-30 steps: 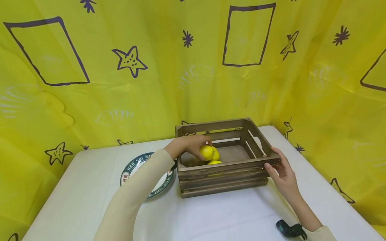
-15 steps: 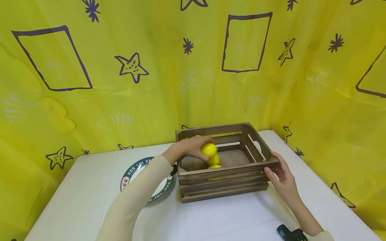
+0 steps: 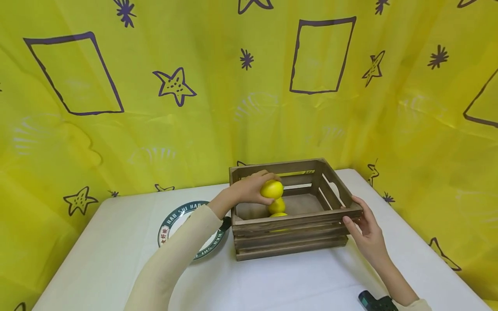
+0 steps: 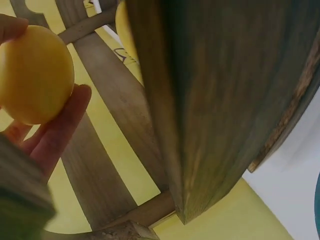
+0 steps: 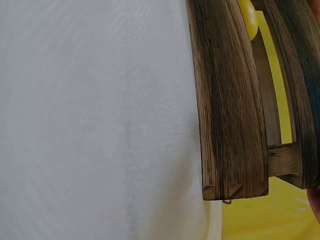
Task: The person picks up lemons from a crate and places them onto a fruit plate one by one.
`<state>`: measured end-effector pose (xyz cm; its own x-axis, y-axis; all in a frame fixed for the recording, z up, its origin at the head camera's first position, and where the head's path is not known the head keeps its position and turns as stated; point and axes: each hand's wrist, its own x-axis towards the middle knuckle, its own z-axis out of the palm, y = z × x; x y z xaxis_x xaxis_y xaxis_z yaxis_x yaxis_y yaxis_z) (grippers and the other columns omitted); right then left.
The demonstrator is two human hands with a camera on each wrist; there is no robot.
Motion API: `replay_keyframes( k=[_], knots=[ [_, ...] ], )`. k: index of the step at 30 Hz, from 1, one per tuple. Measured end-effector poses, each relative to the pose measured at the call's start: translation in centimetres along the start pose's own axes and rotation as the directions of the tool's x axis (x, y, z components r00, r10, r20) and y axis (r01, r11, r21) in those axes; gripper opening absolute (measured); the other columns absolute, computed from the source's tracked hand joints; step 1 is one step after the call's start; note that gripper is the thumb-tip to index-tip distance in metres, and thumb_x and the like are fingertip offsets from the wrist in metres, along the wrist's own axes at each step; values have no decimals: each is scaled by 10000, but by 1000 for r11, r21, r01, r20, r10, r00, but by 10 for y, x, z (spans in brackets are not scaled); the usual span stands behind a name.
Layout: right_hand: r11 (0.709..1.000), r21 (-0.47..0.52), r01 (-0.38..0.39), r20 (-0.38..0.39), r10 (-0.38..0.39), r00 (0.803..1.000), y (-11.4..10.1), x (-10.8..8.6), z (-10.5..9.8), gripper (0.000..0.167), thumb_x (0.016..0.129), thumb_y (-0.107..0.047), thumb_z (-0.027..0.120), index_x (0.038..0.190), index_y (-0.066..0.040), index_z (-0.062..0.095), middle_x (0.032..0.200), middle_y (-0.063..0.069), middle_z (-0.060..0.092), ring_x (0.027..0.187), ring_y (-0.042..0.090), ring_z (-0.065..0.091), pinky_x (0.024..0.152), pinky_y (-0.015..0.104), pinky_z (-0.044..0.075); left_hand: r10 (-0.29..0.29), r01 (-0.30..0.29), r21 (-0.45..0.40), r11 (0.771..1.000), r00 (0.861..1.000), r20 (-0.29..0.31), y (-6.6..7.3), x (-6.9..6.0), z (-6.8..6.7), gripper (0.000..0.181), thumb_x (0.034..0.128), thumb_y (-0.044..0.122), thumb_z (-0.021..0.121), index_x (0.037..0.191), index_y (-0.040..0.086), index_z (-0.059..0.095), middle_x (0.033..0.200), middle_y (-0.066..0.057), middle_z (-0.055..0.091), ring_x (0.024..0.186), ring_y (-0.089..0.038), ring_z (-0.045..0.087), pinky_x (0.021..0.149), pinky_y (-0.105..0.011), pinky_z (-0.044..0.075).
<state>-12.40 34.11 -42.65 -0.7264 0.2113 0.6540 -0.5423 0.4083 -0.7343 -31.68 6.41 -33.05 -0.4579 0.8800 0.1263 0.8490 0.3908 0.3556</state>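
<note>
Over the left part of a brown slatted wooden crate (image 3: 292, 248), my left hand (image 3: 250, 188) holds a lemon (image 3: 272, 189) between thumb and fingers. Two more lemons, one behind (image 3: 277, 206) and one at the front slat (image 3: 279, 214), lie below it inside the crate. In the left wrist view the held lemon (image 4: 37, 75) has fingers (image 4: 62, 130) curled under it. My right hand (image 3: 367, 233) grips the crate's front right corner, thumb on the front slat. The right wrist view shows the crate's slats (image 5: 230, 100) and a sliver of lemon (image 5: 250, 20).
A white plate with a green lettered rim (image 3: 168, 222) stands left of the crate, partly hidden by my left sleeve (image 3: 177, 259). White cloth (image 3: 97, 259) covers the table. A yellow patterned curtain (image 3: 218, 129) hangs behind and to the right.
My left hand has lifted the lemon up and slightly right, away from the lemons beneath it. My right hand keeps its hold on the crate corner. The head view has shifted slightly.
</note>
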Motion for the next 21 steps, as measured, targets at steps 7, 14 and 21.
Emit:
replay_keyframes(
  k=[7, 14, 21],
  knots=[
    [999, 40, 6, 3, -6, 1000, 0, 1, -1, 641, 862, 239, 500, 1457, 52, 351, 1195, -93, 638, 1088, -16, 588, 862, 78, 448, 26, -28, -18, 999, 994, -104, 7, -8, 3, 596, 816, 304, 770, 1353, 179, 543, 1235, -89, 520, 994, -202, 558, 808, -279, 517],
    [996, 84, 7, 11, -8, 1000, 0, 3, -3, 648, 866, 244, 486, 1466, 48, 341, 1223, -41, 625, 1116, -6, 582, 867, 83, 448, 56, -62, -16, 998, 972, -227, 14, -17, 4, 602, 831, 302, 777, 1365, 134, 555, 1235, -97, 560, 1039, -223, 583, 839, -293, 535],
    [997, 81, -10, 15, 8, 1000, 0, 1, 0, 648, 866, 243, 486, 1466, 44, 343, 1225, -40, 613, 1119, -13, 579, 870, 82, 447, 2, -26, -72, 997, 951, -308, 19, -28, 4, 607, 827, 282, 787, 1364, 121, 553, 1255, -103, 579, 1076, -236, 587, 858, -312, 543]
  ],
)
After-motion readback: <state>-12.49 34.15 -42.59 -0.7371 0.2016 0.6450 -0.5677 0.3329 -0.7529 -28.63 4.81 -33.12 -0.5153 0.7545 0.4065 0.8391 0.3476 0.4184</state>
